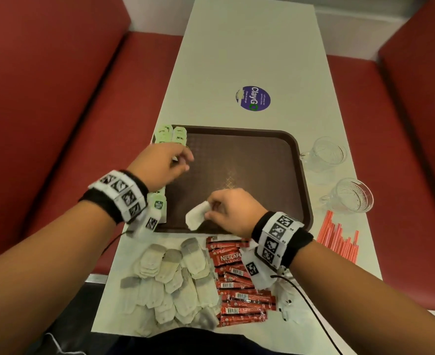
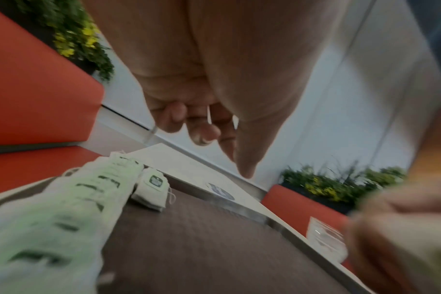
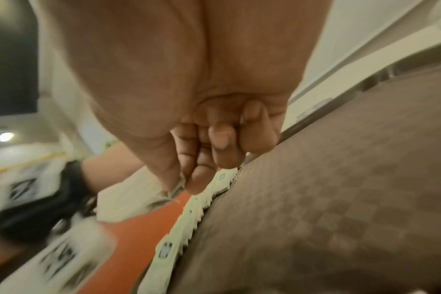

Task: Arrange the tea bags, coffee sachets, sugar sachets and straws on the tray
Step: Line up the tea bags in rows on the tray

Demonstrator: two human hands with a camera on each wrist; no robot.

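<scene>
left hand (image 1: 160, 165) hides tea bag row (image 1: 171, 135) | wrist views blurred

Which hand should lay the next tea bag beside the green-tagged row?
Right hand: it already pinches a tea bag over the tray. The left hand hovers over the row.

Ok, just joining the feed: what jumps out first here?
Two hands over the brown tray: the right hand pinches a white tea bag above its near edge, the left hand hovers by the green-tagged tea bag row along its left side. Loose tea bags and red coffee sachets lie nearer the person.
</scene>
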